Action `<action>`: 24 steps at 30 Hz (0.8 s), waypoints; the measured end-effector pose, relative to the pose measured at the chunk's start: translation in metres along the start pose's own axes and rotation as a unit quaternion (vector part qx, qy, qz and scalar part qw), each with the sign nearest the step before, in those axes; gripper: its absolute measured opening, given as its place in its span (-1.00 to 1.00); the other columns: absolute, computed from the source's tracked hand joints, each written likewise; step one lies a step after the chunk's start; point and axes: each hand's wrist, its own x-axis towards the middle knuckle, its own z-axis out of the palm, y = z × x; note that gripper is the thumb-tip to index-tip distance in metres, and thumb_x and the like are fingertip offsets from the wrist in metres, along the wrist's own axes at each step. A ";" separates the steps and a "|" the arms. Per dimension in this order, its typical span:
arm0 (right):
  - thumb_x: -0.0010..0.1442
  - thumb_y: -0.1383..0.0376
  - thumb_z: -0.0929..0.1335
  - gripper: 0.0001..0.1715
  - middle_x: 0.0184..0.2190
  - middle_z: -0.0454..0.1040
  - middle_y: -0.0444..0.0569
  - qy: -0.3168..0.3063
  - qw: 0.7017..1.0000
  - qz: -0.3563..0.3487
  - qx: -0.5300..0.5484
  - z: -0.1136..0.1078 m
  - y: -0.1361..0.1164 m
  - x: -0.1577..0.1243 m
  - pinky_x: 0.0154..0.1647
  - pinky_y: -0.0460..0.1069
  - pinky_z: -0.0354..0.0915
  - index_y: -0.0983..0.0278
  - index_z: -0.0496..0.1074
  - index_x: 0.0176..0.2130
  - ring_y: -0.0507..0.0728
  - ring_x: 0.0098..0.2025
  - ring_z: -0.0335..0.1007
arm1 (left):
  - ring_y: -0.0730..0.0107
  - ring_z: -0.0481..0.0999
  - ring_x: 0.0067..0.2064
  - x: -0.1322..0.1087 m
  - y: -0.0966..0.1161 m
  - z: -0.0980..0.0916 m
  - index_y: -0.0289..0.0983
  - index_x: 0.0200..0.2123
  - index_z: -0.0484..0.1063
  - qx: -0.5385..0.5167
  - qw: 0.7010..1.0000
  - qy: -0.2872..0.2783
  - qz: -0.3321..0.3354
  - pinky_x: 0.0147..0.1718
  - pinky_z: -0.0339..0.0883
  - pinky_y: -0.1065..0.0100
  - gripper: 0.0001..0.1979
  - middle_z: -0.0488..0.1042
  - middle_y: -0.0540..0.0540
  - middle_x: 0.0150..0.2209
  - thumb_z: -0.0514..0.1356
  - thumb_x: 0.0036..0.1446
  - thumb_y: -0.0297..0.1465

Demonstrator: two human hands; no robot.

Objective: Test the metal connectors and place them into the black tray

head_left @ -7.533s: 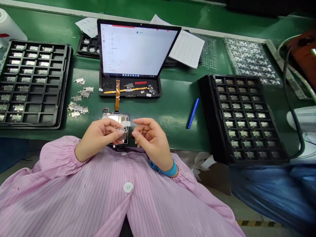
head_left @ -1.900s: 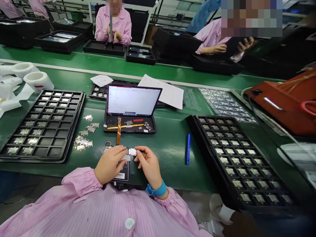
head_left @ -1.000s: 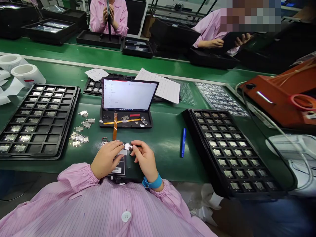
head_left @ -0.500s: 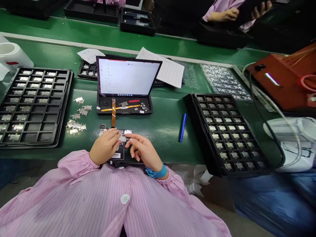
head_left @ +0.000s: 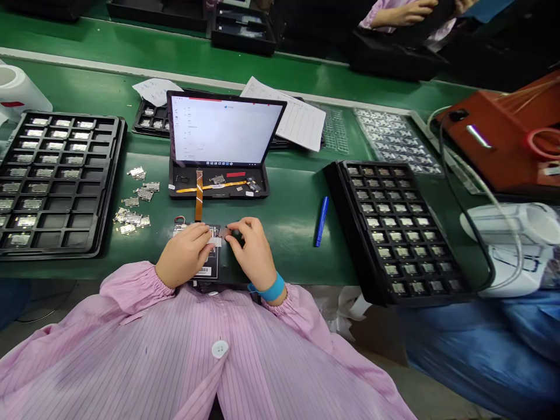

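A flat black battery-like pack (head_left: 210,271) with white print and a barcode label lies at the bench's front edge. Across its upper left part rests my left hand (head_left: 184,255), fingers laid flat and thumb apart. My right hand (head_left: 254,251) pinches a small circuit board (head_left: 224,232) between thumb and index finger at the pack's right upper edge. A pale strip (head_left: 215,241) sits between the two hands' fingertips. An orange flex cable (head_left: 199,195) runs from the lit tablet-like screen (head_left: 225,131) down to the pack; its lower end is partly behind my left fingers.
Small metal-covered boards (head_left: 131,220) lie loose beside a black compartment tray (head_left: 94,245) at left. Another filled tray stack (head_left: 345,233) stands right, past a blue marker (head_left: 321,221). Papers (head_left: 291,119) lie behind the screen. Across the bench, a co-worker's hand (head_left: 413,13) shows.
My right hand has turned from a pointing finger to a thumb-and-index pinch on the small circuit board. My left hand stays on the pack. The view has shifted slightly.
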 end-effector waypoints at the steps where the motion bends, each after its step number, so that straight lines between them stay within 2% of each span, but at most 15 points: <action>1: 0.12 0.40 0.35 -0.87 -0.19 0.39 0.05 -0.009 1.000 -0.007 -0.002 -0.001 0.000 0.000 -0.07 0.15 0.34 0.23 0.48 -0.28 0.22 -0.12 0.36 | 0.08 0.47 0.03 0.004 0.002 -0.001 -0.34 -0.08 0.49 -0.002 1.000 -0.008 -0.007 0.00 0.42 0.04 -0.78 0.55 -0.21 -0.08 0.14 0.27 -0.41; 3: 0.14 0.40 0.33 -0.91 -0.29 0.43 -0.01 -0.032 0.999 -0.007 0.026 -0.005 -0.001 -0.001 -0.14 0.12 0.35 0.22 0.43 -0.35 0.18 -0.22 0.39 | 0.08 0.47 -0.02 0.013 0.007 -0.003 -0.32 -0.01 0.47 -0.019 0.999 -0.024 -0.015 -0.05 0.41 0.02 -0.74 0.55 -0.21 -0.09 0.17 0.25 -0.39; 5: 0.17 0.36 0.33 -0.94 -0.35 0.48 -0.06 -0.053 0.995 0.009 0.086 -0.010 -0.003 -0.004 -0.21 0.08 0.37 0.22 0.42 -0.33 0.13 -0.31 0.41 | 0.15 0.48 -0.11 0.022 0.013 -0.005 -0.29 -0.01 0.49 -0.058 0.997 -0.040 -0.026 -0.12 0.40 0.08 -0.73 0.57 -0.17 -0.15 0.20 0.23 -0.40; 8: 0.17 0.27 0.37 -0.93 -0.39 0.51 -0.08 -0.070 0.978 0.058 0.189 -0.016 -0.003 -0.011 -0.30 0.02 0.40 0.23 0.44 -0.30 0.10 -0.38 0.45 | 0.27 0.48 -0.25 0.031 0.020 -0.009 -0.22 -0.21 0.58 -0.147 0.983 -0.075 -0.079 -0.23 0.37 0.22 -0.86 0.60 -0.07 -0.33 0.22 0.21 -0.43; 10: 0.14 0.24 0.39 -0.89 -0.48 0.47 -0.11 -0.092 0.966 0.089 0.223 -0.021 0.000 -0.014 -0.39 -0.01 0.39 0.24 0.43 -0.34 0.07 -0.45 0.42 | 0.30 0.48 -0.29 0.035 0.022 -0.014 -0.19 -0.30 0.60 -0.196 0.967 -0.108 -0.122 -0.27 0.34 0.27 -0.89 0.60 -0.02 -0.37 0.24 0.19 -0.43; 12: 0.13 0.22 0.40 -0.86 -0.55 0.42 -0.14 -0.109 0.965 0.104 0.216 -0.029 0.006 -0.016 -0.47 -0.04 0.34 0.24 0.42 -0.40 0.05 -0.51 0.37 | 0.31 0.49 -0.29 0.036 0.021 -0.018 -0.17 -0.32 0.62 -0.222 0.954 -0.133 -0.149 -0.26 0.32 0.28 -0.89 0.61 -0.01 -0.37 0.26 0.16 -0.43; 16: 0.20 0.21 0.35 -0.83 -0.54 0.38 -0.15 -0.054 0.980 0.105 0.158 -0.045 0.013 -0.016 -0.52 -0.06 0.30 0.24 0.40 -0.38 0.03 -0.54 0.33 | 0.31 0.50 -0.28 0.040 0.018 -0.022 -0.17 -0.32 0.63 -0.226 0.947 -0.125 -0.192 -0.24 0.32 0.29 -0.88 0.62 -0.02 -0.35 0.26 0.16 -0.41; 19: 0.22 0.20 0.34 -0.86 -0.46 0.44 -0.11 -0.090 0.983 0.069 0.144 -0.046 0.006 -0.016 -0.49 -0.06 0.31 0.23 0.42 -0.30 0.05 -0.47 0.38 | 0.33 0.50 -0.30 0.043 0.024 -0.021 -0.14 -0.32 0.64 -0.238 0.942 -0.146 -0.184 -0.27 0.30 0.32 -0.89 0.61 0.01 -0.37 0.27 0.15 -0.39; 21: 0.23 0.22 0.34 -0.86 -0.47 0.45 -0.10 -0.116 0.984 0.043 0.126 -0.042 0.000 -0.018 -0.48 -0.06 0.28 0.23 0.42 -0.34 0.05 -0.45 0.38 | 0.36 0.50 -0.32 0.044 0.029 -0.019 -0.15 -0.35 0.64 -0.255 0.934 -0.165 -0.187 -0.31 0.30 0.35 -0.90 0.61 0.02 -0.40 0.28 0.13 -0.39; 24: 0.25 0.26 0.33 -0.80 -0.51 0.44 -0.12 -0.122 0.986 0.032 0.105 -0.040 -0.001 -0.021 -0.46 -0.06 0.25 0.24 0.39 -0.42 0.03 -0.49 0.34 | 0.39 0.51 -0.37 0.041 0.030 -0.018 -0.19 -0.38 0.63 -0.296 0.912 -0.182 -0.220 -0.39 0.31 0.39 -0.93 0.60 0.02 -0.43 0.30 0.10 -0.39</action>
